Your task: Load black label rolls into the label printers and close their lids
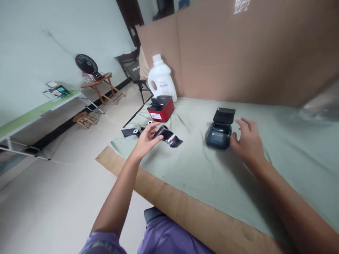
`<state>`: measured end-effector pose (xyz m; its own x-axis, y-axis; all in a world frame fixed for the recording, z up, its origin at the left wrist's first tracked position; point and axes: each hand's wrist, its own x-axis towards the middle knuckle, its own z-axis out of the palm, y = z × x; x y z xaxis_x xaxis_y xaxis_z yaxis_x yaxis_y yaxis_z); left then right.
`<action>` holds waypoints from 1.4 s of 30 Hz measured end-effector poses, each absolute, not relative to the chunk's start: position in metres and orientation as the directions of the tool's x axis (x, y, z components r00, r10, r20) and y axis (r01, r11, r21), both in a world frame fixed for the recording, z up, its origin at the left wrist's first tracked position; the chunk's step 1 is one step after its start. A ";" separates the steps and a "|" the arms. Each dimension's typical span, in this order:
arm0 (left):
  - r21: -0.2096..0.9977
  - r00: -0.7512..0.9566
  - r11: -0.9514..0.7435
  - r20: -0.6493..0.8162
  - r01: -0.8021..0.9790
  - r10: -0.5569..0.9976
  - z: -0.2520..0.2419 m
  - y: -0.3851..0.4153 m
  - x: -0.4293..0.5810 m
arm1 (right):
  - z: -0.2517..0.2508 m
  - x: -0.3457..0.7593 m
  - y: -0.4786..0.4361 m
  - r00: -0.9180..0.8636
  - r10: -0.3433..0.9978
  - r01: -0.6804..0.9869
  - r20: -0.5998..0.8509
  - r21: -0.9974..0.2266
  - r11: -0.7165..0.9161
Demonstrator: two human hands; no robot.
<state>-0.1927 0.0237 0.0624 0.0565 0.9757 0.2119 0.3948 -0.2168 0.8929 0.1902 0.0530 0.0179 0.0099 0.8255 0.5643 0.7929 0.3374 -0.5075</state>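
Note:
My left hand (148,139) is closed on a roll of shiny black film or label tape (169,135), whose loose end hangs off to the right above the cloth. On the right, a small dark portable printer (219,135) sits on the cloth with its lid (224,115) raised. Beside it is my right hand (247,137), fingers apart and curved with nothing in them. The thumb is close to the printer's right edge; whether it touches I cannot tell. Rolls with white cores (136,131) and black strips lie behind my left hand.
A red and black device (162,108) stands at the back left, in front of a white jug (161,79). A cardboard panel (233,53) rises along the back of the cloth-covered table (190,169). Across the floor are a green bench (31,114), wooden stools and a fan (87,64).

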 end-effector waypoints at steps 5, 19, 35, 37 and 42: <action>0.943 0.415 -0.247 0.136 0.225 0.899 0.069 0.083 -0.095 | 0.085 0.178 0.051 -0.280 0.873 0.617 0.400 -0.622 0.483; 0.731 0.380 -0.449 0.275 0.514 0.883 0.004 0.072 0.000 | 0.088 0.200 0.124 -0.234 0.970 0.913 -0.069 -0.359 0.194; 0.372 0.485 -0.682 0.498 0.629 0.719 -0.018 0.070 -0.002 | 0.086 0.179 0.117 -0.112 0.970 0.993 -0.214 -0.066 0.100; 0.382 0.503 -0.723 0.532 0.576 0.681 -0.017 0.071 -0.002 | 0.088 0.178 0.116 -0.105 0.970 0.994 -0.217 -0.058 0.094; 0.413 0.508 -0.749 0.555 0.519 0.658 -0.016 0.072 0.000 | 0.088 0.171 0.112 -0.093 0.972 0.995 -0.216 -0.052 0.084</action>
<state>-0.0001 0.0716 -0.0165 0.5083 0.6585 0.5551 0.5190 -0.7485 0.4127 0.1712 0.1117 0.0877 -0.0931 0.9719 -0.2163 0.9951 0.0836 -0.0523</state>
